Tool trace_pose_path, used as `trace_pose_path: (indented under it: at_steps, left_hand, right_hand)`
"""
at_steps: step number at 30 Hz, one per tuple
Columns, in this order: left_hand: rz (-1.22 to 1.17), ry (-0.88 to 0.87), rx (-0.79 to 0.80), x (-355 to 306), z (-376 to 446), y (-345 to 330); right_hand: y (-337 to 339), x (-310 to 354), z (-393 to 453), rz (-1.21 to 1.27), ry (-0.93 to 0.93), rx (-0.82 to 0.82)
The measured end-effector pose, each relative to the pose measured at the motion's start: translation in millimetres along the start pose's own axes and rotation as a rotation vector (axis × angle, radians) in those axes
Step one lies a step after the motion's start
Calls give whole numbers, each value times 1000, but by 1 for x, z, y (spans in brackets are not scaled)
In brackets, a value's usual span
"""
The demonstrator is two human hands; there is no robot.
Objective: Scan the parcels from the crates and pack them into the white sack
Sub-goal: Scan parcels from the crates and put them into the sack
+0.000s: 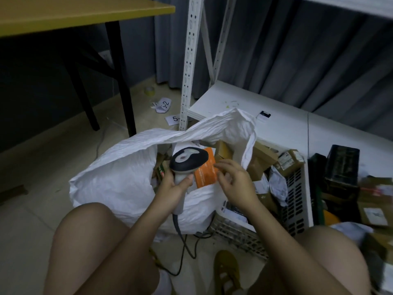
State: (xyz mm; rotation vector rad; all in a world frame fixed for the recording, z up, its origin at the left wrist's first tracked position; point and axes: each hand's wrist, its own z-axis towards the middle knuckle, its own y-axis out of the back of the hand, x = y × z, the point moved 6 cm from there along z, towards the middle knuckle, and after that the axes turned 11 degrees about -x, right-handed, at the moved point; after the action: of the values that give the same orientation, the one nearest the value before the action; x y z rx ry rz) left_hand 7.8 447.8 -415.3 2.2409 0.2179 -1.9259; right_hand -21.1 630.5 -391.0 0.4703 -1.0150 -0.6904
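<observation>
The white sack [119, 177] stands open on the floor in front of me, with brown boxes and an orange parcel [207, 172] inside its mouth. My left hand [175, 185] grips the handle of a grey and black barcode scanner [188, 159], whose head hangs over the sack opening. My right hand [236, 180] hovers over the sack's right edge, fingers apart, fingertips touching or just above the orange parcel. A white perforated crate [294, 199] to the right holds several cardboard parcels [290, 161].
A white metal rack [282, 124] with a low shelf stands behind the crate. A yellow table [70, 15] with black legs is at upper left. Dark boxes [340, 167] lie at the right. Paper labels [163, 105] and tape litter the floor; the scanner cable [185, 243] trails between my knees.
</observation>
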Motion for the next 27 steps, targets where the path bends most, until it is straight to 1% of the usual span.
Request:
trace_pose_path:
  at_steps: [2, 3, 5, 7, 10, 13, 15, 18, 21, 24, 27]
  left_hand:
    - [-8, -32, 47, -11, -5, -20]
    - [-17, -45, 76, -17, -8, -32]
    - [-28, -78, 129, -34, -14, -61]
    - [-43, -126, 167, -52, -18, -92]
    - [-34, -185, 253, -80, -24, -145]
    - [-22, -157, 421, -102, -39, -195]
    - [17, -121, 520, -108, -46, -224]
    - [90, -89, 656, -106, -54, -260]
    - [250, -120, 742, -98, -57, -288]
    - [403, -104, 731, -72, -41, -308]
    - [521, -103, 657, -40, -19, -324]
  right_hand:
    - [22, 1, -9, 182, -135, -131]
    - [31, 2, -14, 277, -224, -157]
    - [48, 4, -19, 408, -361, -160]
    - [60, 1, -18, 500, -434, -143]
    - [87, -15, -8, 675, -608, -145]
    - [125, -34, -4, 868, -727, -198]
    - [146, -52, -5, 975, -749, -246]
    - [167, -85, -14, 1016, -694, -290]
    - [182, -118, -31, 929, -741, -381]
    - [187, -155, -55, 801, -838, -455]
    - [185, -194, -76, 737, -918, -494]
